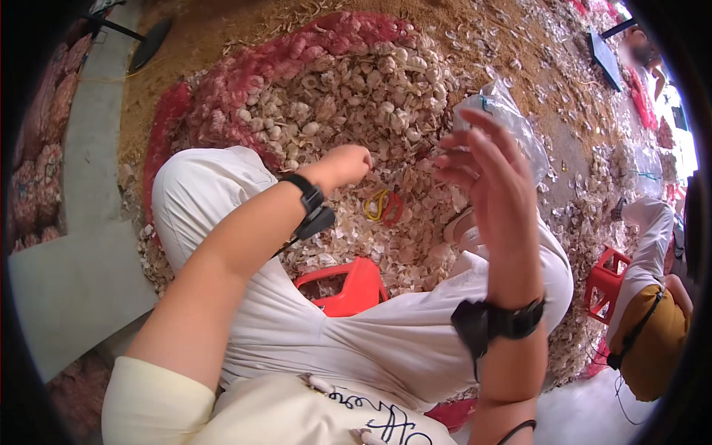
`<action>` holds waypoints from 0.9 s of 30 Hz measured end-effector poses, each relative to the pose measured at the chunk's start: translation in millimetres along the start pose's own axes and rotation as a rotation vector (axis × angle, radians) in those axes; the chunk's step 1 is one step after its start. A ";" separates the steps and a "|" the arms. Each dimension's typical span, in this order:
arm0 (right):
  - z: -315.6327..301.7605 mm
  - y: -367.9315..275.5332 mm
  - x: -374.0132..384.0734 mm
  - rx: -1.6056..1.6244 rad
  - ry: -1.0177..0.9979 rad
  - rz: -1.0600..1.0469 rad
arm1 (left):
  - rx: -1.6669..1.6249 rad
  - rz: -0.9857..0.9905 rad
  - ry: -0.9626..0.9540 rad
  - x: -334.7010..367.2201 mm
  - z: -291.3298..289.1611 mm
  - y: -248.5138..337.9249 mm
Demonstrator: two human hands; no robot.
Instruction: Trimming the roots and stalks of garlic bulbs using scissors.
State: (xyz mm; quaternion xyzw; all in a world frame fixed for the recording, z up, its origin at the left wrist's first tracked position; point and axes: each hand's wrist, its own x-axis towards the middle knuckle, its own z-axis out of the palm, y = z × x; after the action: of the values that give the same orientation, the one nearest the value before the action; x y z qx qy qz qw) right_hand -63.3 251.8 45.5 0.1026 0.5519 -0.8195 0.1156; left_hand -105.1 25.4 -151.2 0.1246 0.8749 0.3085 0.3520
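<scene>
My left hand (347,165) is closed in a fist above the near edge of a heap of garlic bulbs (334,100). Whatever its curled fingers may hold is hidden. Raised higher on the right, my right hand (498,167) has its fingers apart and nothing visible in them; it is slightly blurred. Between my knees, scissors (386,210) with one yellow and one red handle lie on loose garlic skins (341,241). A red mesh sack (222,96) stretches along the heap's left and far sides.
A red plastic stool (356,291) is under me, between my thighs. Beside my right hand lies a clear plastic bag (515,122). Another person (645,326) sits at the right near a red stool (604,285). Full mesh sacks (44,178) are stacked at the far left.
</scene>
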 end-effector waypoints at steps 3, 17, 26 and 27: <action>-10.8 19.9 67.7 -0.329 -0.091 0.100 | 0.151 -0.107 0.229 30.0 -5.4 -76.4; -61.8 377.0 54.8 -1.010 0.356 0.510 | 0.297 -0.429 0.710 56.9 -73.1 -195.6; -44.4 390.2 73.4 -1.140 0.615 0.591 | 0.398 -0.536 0.326 98.6 -82.4 -170.8; -42.6 387.7 74.2 -1.137 0.592 0.589 | 0.304 -0.627 0.299 94.2 -87.5 -163.1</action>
State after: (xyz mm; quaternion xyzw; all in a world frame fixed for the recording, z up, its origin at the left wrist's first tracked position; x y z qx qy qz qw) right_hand -14.9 144.5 -333.7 0.3901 0.8521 -0.2761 0.2131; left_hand -233.8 -100.2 -255.1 -0.1446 0.9480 0.0674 0.2754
